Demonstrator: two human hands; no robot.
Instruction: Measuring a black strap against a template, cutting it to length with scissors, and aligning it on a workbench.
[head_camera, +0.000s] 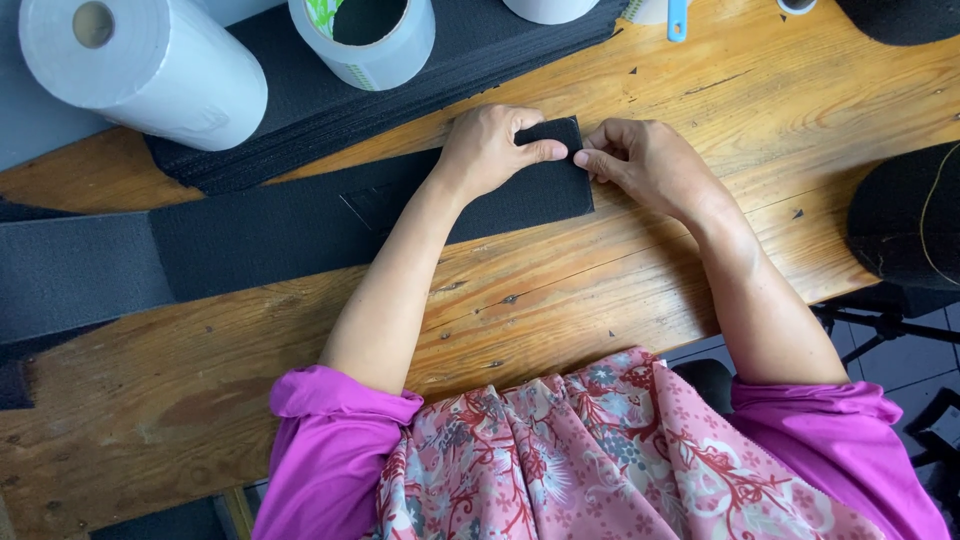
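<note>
A long black fabric strip lies across the wooden table, running from the left edge to the middle. My left hand rests on the strip's right end, thumb and fingers pinching its top corner. My right hand pinches the same end at its right edge, fingertips almost touching the left thumb. Both forearms reach out from purple sleeves over a pink patterned cloth at my lap.
A white paper roll and a wide tape roll lie on a stack of black fabric at the back left. A black rounded object sits at the right edge. A blue handle lies at the back.
</note>
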